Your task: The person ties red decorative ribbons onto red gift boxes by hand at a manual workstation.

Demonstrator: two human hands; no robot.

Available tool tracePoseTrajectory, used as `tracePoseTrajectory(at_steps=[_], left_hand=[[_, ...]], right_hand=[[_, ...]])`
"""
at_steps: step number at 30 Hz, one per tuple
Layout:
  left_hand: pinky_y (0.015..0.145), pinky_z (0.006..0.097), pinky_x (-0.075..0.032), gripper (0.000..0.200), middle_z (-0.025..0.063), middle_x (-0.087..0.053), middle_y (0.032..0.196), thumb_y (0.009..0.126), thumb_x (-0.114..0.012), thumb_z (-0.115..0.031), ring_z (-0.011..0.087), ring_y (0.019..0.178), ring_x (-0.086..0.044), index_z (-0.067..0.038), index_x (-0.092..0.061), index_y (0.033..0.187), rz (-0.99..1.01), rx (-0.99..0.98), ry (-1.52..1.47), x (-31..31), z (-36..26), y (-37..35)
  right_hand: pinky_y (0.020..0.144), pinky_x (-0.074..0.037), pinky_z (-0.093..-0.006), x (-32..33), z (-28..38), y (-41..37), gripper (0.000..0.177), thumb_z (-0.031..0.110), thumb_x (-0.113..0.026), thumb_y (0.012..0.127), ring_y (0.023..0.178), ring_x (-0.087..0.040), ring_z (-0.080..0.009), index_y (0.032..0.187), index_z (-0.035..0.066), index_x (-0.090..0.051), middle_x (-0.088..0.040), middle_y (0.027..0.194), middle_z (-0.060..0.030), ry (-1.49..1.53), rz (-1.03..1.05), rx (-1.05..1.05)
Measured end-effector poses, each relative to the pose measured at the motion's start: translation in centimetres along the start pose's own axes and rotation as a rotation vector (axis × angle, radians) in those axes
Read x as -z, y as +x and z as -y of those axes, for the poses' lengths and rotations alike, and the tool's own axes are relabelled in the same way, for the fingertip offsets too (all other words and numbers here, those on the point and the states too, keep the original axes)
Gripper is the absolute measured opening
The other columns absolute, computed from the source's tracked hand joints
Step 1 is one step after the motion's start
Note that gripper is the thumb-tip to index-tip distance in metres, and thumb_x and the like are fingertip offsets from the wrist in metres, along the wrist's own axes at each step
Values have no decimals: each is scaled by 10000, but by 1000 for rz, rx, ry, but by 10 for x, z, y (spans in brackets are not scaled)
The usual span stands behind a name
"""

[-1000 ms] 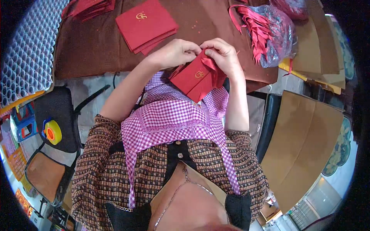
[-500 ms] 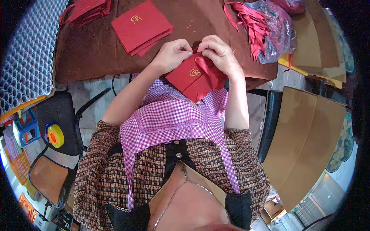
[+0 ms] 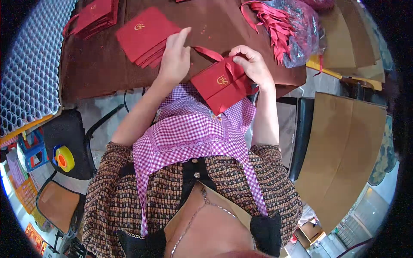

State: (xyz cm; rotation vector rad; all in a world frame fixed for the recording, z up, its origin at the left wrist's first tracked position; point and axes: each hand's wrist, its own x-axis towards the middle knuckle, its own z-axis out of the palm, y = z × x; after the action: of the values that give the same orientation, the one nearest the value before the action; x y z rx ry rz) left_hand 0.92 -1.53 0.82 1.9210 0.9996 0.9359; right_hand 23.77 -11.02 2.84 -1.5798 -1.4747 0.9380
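A flat red paper gift bag (image 3: 213, 84) with a gold logo leans at the table's front edge, tilted over my lap. My right hand (image 3: 254, 66) pinches it at the upper edge, thumb against the fingers. A red ribbon (image 3: 208, 53) is threaded at the top of the bag, and one end stretches loose to the left. My left hand (image 3: 175, 60) is off the bag, its fingers stretched out, nothing seen in it. Its fingertips overlap the right side of a stack of red bags (image 3: 144, 34) with the same logo.
Another red stack (image 3: 97, 16) lies at the far left of the brown-covered table (image 3: 94, 64). At the back right, red ribbons (image 3: 275, 30) spill from a clear plastic bag (image 3: 303, 38). Cardboard sheets (image 3: 340, 155) stand on the right; a black chair (image 3: 66, 133) holds tape at left.
My left hand has let go at the bag's top and moved left to the stack, fingers opening. The ribbon end now stretches out leftward. My right hand stays at the bag.
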Motion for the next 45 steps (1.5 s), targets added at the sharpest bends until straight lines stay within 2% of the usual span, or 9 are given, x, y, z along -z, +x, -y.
tracePoseTrajectory(at_steps=[3, 11, 18, 28, 30, 35, 42, 44, 45], left_hand=[[770, 402, -451, 240, 158, -545, 914, 791, -621, -46, 340, 870, -537, -12, -589, 1027, -27, -350, 105, -5, -4, -16], [796, 400, -446, 171, 133, -556, 845, 735, -699, -140, 318, 884, -530, -20, -641, 841, 234, -136, 161, -15, -8, -39], [783, 389, -455, 156, 120, -596, 835, 705, -706, -110, 313, 839, -553, -17, -659, 820, 301, -135, 127, -19, -9, -28], [693, 330, -483, 184, 102, -642, 791, 772, -678, -110, 221, 726, -602, 7, -635, 908, 425, -9, 128, -16, -10, -23], [687, 370, -500, 226, 176, -655, 834, 788, -656, -167, 288, 739, -638, -12, -638, 951, 382, 131, -38, -15, 4, -22], [650, 199, -434, 96, -16, -613, 782, 869, -611, -85, 39, 710, -540, -11, -608, 931, 408, 369, -618, -8, 10, -10], [696, 187, -432, 79, -29, -608, 822, 868, -607, -64, 27, 760, -541, -30, -610, 940, 498, 444, -706, -7, -10, -9], [686, 192, -438, 101, -20, -619, 851, 861, -617, -67, 32, 773, -550, -21, -610, 950, 503, 440, -682, -6, -13, -10], [689, 199, -444, 116, -10, -623, 862, 859, -620, -69, 41, 776, -556, -12, -610, 960, 502, 446, -641, -6, -12, -10]], right_hand=[[837, -439, -249, -3, -4, -1, 128, -15, -555, 832, 891, -557, -106, 947, 8, -604, -618, 902, -14, -3, -33, -12], [859, -449, -296, -11, 1, 4, 133, 34, -583, 839, 932, -588, -151, 959, 11, -637, -643, 937, -51, -63, -100, 34], [829, -418, -395, -27, 16, 30, 248, 300, -644, 796, 913, -564, -290, 826, 61, -703, -648, 857, -106, -696, -35, 161], [795, -481, -338, -12, 11, 31, 212, 211, -651, 805, 883, -626, -273, 888, 19, -683, -662, 881, -133, -432, -466, 298], [693, -486, -257, 6, 10, 2, 203, 180, -610, 859, 751, -603, -113, 948, 5, -662, -670, 832, -62, -144, -614, 31], [562, -400, -243, 41, -4, -95, 432, 359, -483, 933, 619, -506, -75, 678, 27, -587, -555, 644, 6, 48, -339, -298], [680, -482, -289, -9, -68, -132, 637, 547, -435, 923, 740, -595, -172, 1050, -50, -617, -655, 857, -98, 819, -190, -190], [710, -488, -307, 3, -105, -130, 614, 523, -420, 935, 798, -600, -205, 1113, -40, -589, -650, 952, -117, 758, -489, -390], [706, -500, -341, -12, -12, -98, 492, 436, -456, 952, 800, -601, -224, 1082, -14, -604, -645, 985, -120, 1188, -681, -136]])
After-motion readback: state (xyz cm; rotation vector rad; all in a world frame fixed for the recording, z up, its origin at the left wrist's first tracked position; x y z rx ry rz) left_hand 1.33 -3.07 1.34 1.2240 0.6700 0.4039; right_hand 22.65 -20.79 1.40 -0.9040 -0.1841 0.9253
